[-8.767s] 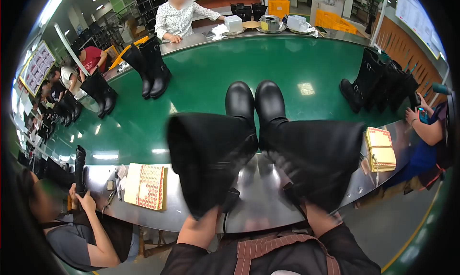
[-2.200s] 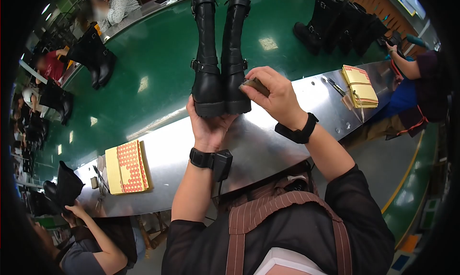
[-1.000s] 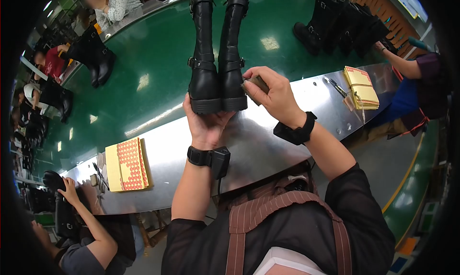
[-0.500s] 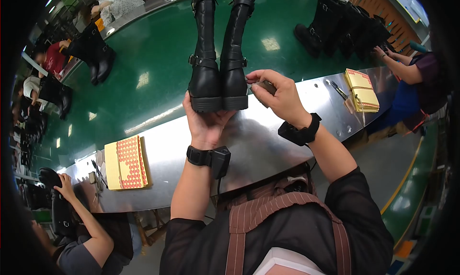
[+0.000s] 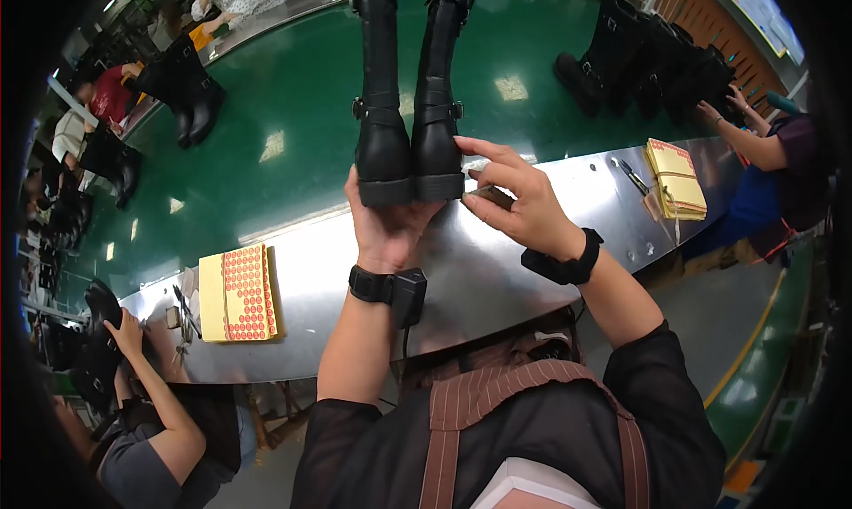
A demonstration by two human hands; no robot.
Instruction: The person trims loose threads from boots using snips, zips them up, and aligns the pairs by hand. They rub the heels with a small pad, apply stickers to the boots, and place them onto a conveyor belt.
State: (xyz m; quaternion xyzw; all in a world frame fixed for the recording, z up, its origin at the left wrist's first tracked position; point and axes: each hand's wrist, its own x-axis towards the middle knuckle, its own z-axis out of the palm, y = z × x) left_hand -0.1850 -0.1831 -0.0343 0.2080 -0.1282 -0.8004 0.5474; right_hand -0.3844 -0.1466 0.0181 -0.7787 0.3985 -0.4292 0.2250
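A pair of tall black boots with buckled straps is held up with the heels toward me: the left boot (image 5: 384, 149) and the right boot (image 5: 435, 149) stand side by side. My left hand (image 5: 389, 229) grips them from below, its thumb against the left boot's heel and its palm under the soles. Pinched in my right hand (image 5: 525, 205) is a small flat brown-grey piece (image 5: 494, 197), whose exact kind I cannot make out. My right fingertips meet the right side of the right boot, near its heel and sole edge.
On the metal table edge (image 5: 311, 305) lie a stack of yellow sticker sheets (image 5: 241, 294) and another stack (image 5: 676, 179). Tools lie beside each. More black boots stand on the green surface (image 5: 302, 92). Co-workers are at both sides, one hand (image 5: 127, 333) holding a boot.
My right hand has come closer to the right boot, and its fingers now touch the heel. The co-worker's boot at the left has shifted. The whole view has moved slightly.
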